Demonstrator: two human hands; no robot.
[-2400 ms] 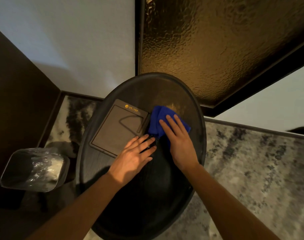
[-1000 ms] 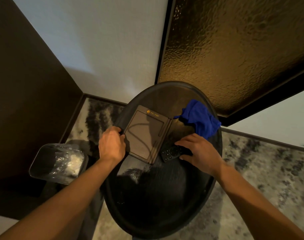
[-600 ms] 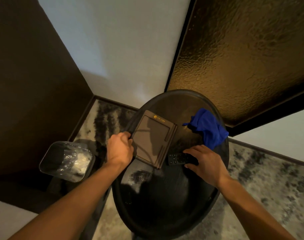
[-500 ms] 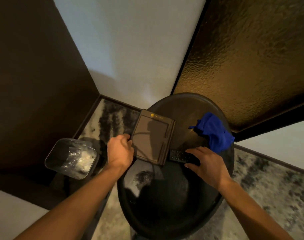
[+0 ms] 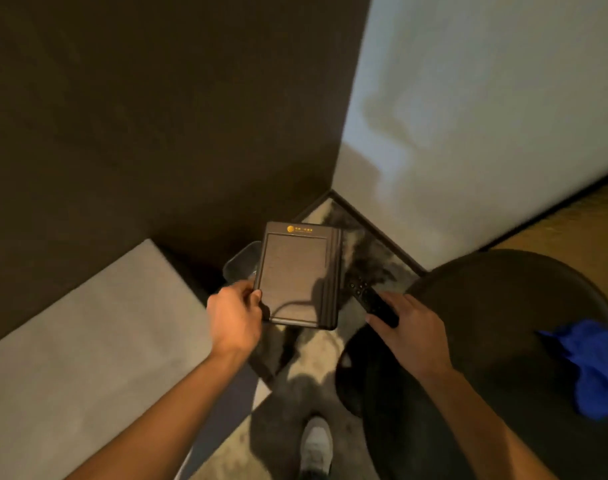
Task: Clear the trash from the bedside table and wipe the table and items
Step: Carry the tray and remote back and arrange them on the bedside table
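My left hand grips the lower left corner of a flat dark brown tray with a gold logo, held in the air off the table over the floor. My right hand holds a black remote control just left of the round black bedside table. A crumpled blue cloth lies on the table at the right edge of view.
A clear-lined trash bin stands on the floor, mostly hidden behind the tray. A grey bed surface fills the lower left. A dark wall panel and a white wall meet in the corner. My shoe stands on patterned carpet.
Both hands have lifted the tray and the remote off the table and carried them left. The view has swung left, so the table and blue cloth now sit at the right.
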